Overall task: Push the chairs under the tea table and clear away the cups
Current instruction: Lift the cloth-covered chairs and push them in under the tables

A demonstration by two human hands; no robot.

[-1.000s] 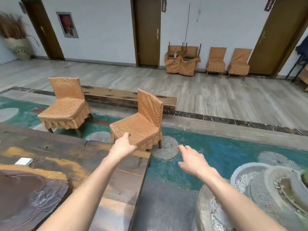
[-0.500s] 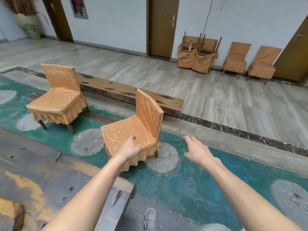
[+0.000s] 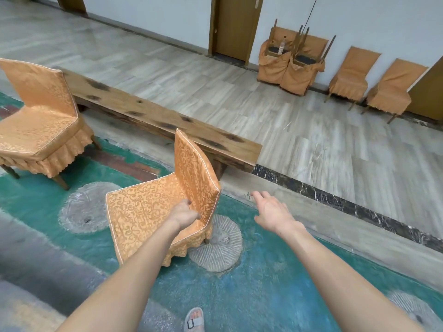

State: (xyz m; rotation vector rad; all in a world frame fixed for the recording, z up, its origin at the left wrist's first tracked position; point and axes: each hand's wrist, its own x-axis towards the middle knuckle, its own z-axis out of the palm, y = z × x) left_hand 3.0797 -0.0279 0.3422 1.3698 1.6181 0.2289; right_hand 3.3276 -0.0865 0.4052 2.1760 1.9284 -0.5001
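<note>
The nearer orange-covered chair (image 3: 148, 212) stands on the green floor, its backrest to the right. My left hand (image 3: 184, 213) is at the foot of that backrest, fingers curled against its lower near corner. My right hand (image 3: 273, 212) hovers just right of the backrest with fingers spread, touching nothing. A second orange chair (image 3: 40, 130) stands further left. The tea table's (image 3: 28, 283) blurred grey edge shows at the bottom left. No cups are in view.
A long wooden bench (image 3: 163, 121) lies behind both chairs. Round stone discs (image 3: 215, 245) are set in the green floor under and beside the nearer chair. More covered chairs (image 3: 347, 75) line the far wall. My sandalled foot (image 3: 195, 319) is at the bottom.
I have stepped round the table's end toward the nearer chair. My left hand went from hovering over the seat to the foot of the backrest. My right hand stayed open beside it.
</note>
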